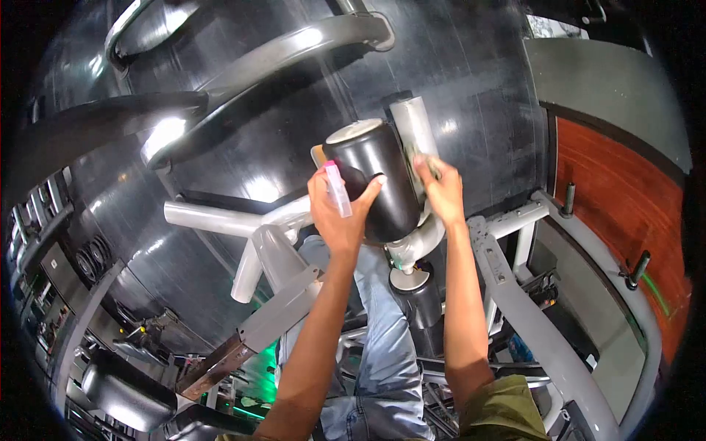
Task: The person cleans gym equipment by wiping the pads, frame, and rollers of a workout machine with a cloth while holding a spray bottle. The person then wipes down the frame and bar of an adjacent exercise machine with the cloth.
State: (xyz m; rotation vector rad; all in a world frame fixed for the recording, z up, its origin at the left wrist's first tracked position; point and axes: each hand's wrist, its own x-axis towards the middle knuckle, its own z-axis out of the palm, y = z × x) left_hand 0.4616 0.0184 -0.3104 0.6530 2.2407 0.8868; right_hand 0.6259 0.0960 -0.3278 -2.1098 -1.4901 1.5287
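A black padded roller (376,180) with a pale end cap stands in the middle, on a light grey curved tube. My left hand (340,206) is at its left side, the thumb against the black surface; it is closed round a small clear bottle (337,189) with a pink top. On the roller's right, my right hand (439,184) has its fingers pinched by the upright grey tube (414,121), on something thin and greyish that is mostly hidden. A second black roller (418,298) is lower down, near my jeans.
A grey frame beam (515,294) runs down the right, before a red-brown panel (618,228). Grey tubes (213,218) branch out at the left. A large curved bar (294,48) crosses the top. A black pad (129,389) is at the lower left.
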